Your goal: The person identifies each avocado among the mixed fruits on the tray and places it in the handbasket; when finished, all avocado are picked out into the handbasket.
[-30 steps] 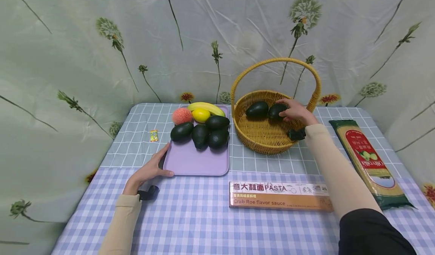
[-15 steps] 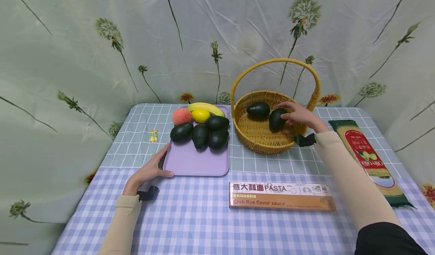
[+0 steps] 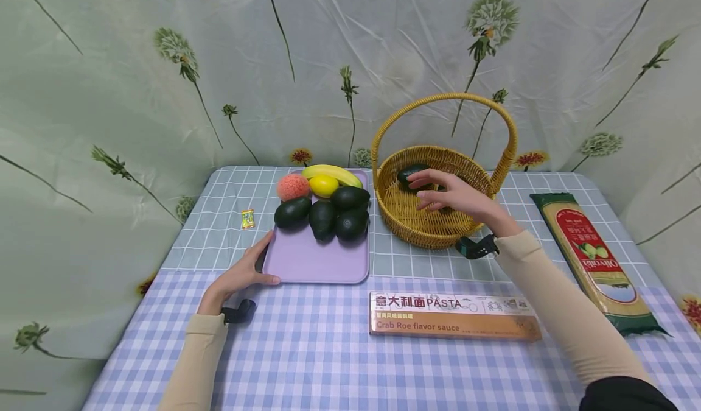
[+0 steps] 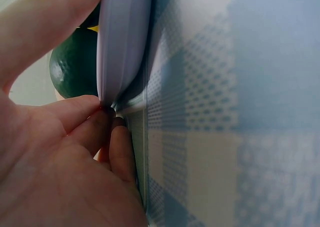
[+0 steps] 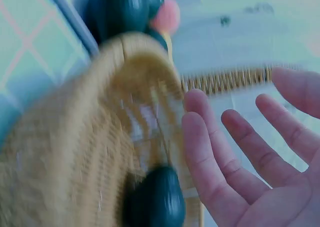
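Note:
My left hand [image 3: 246, 271] touches the front left corner of a lilac tray [image 3: 320, 262], thumb and fingers spread; in the left wrist view its fingertips meet the tray rim [image 4: 122, 42]. Several dark green avocados [image 3: 292, 213] lie on the tray with a lemon [image 3: 324, 186], a banana [image 3: 334, 172] and a round pink fruit [image 3: 292, 187]. Over the wicker basket [image 3: 402, 228], my right hand [image 3: 454, 198] holds nothing, fingers apart. Inside the basket are an avocado [image 3: 408, 175] at the back left and a second, mostly hidden behind the hand.
The basket's tall handle [image 3: 443, 97] arches above its rim. A pasta box [image 3: 454, 316] lies in front, and an Olivoila bag [image 3: 594, 259] lies to the right. Left of the tray is a small yellow packet [image 3: 248, 218]. A floral cloth [image 3: 405, 52] hangs behind the table.
My right hand has let go of the right-hand avocado in the basket and moved up and left of it. That avocado had shifted slightly forward before. The left hand has not moved.

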Demonstrator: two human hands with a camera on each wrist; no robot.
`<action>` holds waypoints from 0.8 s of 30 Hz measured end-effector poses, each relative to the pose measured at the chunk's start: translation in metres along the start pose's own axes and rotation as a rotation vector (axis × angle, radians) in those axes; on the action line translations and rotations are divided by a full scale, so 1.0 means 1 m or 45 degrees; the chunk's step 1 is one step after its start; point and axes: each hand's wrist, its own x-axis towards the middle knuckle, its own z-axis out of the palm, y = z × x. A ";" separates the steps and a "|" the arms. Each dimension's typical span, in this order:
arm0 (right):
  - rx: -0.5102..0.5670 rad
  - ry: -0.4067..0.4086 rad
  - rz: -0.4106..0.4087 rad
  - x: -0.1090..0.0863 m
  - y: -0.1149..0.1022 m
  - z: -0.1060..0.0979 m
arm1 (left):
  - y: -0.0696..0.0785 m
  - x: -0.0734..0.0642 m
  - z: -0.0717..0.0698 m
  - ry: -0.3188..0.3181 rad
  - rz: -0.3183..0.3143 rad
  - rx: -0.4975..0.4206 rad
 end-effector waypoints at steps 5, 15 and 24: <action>0.000 -0.101 -0.051 0.009 -0.008 0.030 | 0.000 0.000 0.000 0.001 0.004 0.003; 0.009 -0.223 -0.026 0.032 -0.011 0.079 | 0.000 0.000 0.000 0.001 -0.002 0.011; -0.087 -0.146 0.010 0.055 0.000 0.108 | 0.001 0.000 0.000 0.002 -0.015 0.009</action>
